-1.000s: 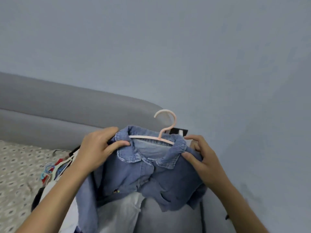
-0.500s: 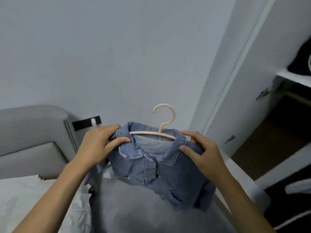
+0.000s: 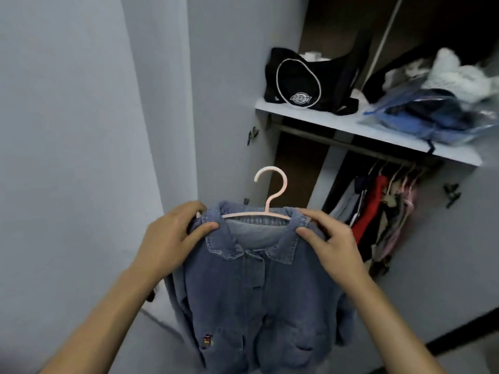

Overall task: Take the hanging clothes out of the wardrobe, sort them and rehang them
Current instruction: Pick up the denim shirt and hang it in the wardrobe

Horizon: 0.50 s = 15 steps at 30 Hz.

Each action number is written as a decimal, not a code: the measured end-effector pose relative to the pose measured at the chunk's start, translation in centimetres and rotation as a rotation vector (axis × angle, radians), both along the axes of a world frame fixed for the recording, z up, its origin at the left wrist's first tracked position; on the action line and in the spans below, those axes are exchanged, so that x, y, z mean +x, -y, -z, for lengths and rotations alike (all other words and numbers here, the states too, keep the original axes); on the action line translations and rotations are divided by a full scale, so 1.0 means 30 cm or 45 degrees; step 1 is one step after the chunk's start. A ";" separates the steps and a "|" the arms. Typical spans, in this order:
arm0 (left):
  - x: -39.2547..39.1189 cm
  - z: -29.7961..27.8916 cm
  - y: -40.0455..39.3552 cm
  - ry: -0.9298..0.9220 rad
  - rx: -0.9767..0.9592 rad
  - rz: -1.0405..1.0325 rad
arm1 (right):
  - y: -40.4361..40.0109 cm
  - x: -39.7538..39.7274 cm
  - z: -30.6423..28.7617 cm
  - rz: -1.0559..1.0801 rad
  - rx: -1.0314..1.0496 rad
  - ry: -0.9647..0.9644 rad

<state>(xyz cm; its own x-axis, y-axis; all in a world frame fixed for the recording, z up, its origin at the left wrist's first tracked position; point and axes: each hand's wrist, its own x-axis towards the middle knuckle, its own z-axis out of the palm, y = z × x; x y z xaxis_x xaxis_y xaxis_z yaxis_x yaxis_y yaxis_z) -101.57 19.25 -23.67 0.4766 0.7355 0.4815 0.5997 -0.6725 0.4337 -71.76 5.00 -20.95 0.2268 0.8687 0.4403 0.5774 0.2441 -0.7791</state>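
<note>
A blue denim shirt (image 3: 267,298) hangs on a pale pink hanger (image 3: 271,190) in front of me. My left hand (image 3: 170,236) grips the shirt's left shoulder and my right hand (image 3: 329,238) grips its right shoulder, thumbs on the collar. The hanger's hook points up, free of any rail. Behind it stands the open wardrobe, with a rail (image 3: 351,143) under a shelf (image 3: 318,117). Several clothes (image 3: 378,214) hang on the rail's right part, among them a red one.
A black bag (image 3: 305,82) sits on the wardrobe shelf, beside a clear plastic bag of blue and white clothes (image 3: 437,103). A pale wardrobe door (image 3: 229,103) stands open on the left. The rail's left part is bare.
My view has swung right from the grey bed head and wall to the open wardrobe. Both hands keep their hold on the denim shirt, which now hangs straight down.
</note>
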 end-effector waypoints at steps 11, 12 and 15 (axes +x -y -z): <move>0.521 0.090 -0.213 0.005 0.068 0.409 | 0.139 0.192 0.054 0.477 -0.116 0.145; 0.560 0.089 -0.223 -0.006 0.097 0.440 | 0.146 0.212 0.058 0.492 -0.139 0.158; 0.684 0.089 -0.271 -0.027 0.174 0.527 | 0.157 0.284 0.065 0.492 -0.216 0.172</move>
<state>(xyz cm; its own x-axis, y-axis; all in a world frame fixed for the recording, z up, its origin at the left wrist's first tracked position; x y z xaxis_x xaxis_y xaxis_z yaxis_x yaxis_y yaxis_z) -81.06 27.39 -26.33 0.7288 0.4101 0.5484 0.2749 -0.9087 0.3143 -63.23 0.29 -22.91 0.4991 0.7942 0.3466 0.7008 -0.1346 -0.7006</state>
